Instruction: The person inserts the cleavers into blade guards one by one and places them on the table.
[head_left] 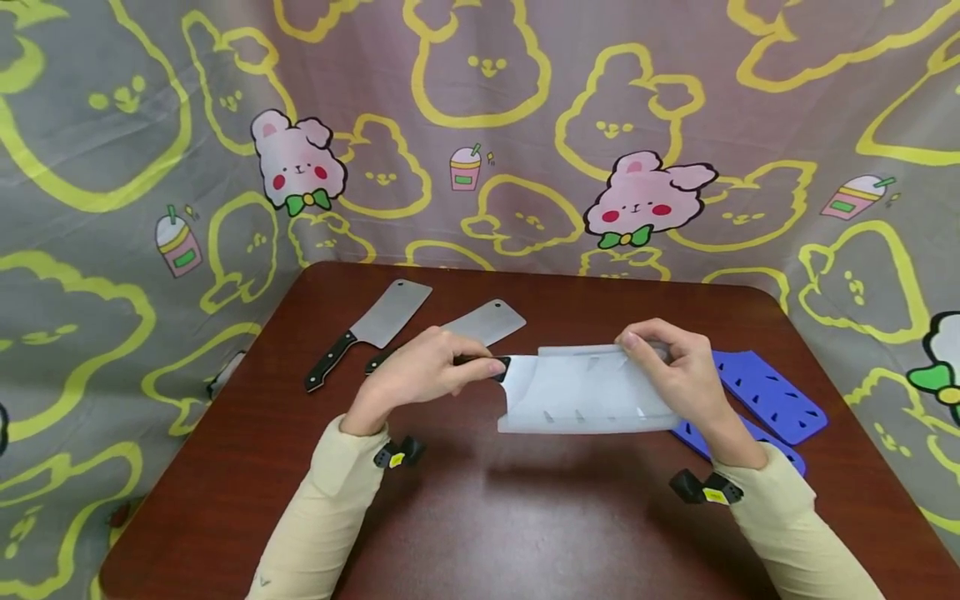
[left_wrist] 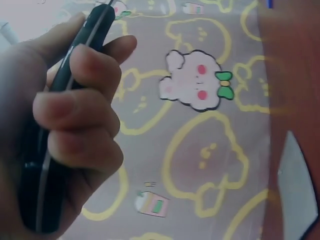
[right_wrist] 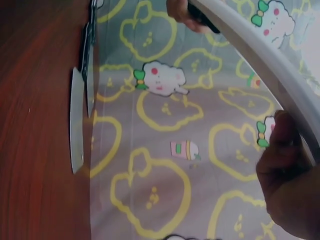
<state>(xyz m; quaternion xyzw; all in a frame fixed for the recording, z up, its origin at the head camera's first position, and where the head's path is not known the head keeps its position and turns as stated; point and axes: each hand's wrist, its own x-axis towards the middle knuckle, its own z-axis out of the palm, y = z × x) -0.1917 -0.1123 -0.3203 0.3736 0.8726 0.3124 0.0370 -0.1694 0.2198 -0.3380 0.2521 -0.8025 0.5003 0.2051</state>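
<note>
My left hand grips the black handle of a cleaver, fingers wrapped round it in the left wrist view. The cleaver's blade points right and lies mostly inside a whitish blade sheath with small slots. Some bare metal shows next to the handle. My right hand pinches the sheath's far right end, thumb on the near face; most of its other fingers are hidden. In the right wrist view, the sheath runs edge-on from the hand toward the handle. Both are held above the table.
On the brown table, a bare cleaver lies back left, and a second cleaver lies partly behind my left hand. At right lie a blue slotted sheath and another blue sheath, partly under my right wrist. A patterned curtain hangs behind.
</note>
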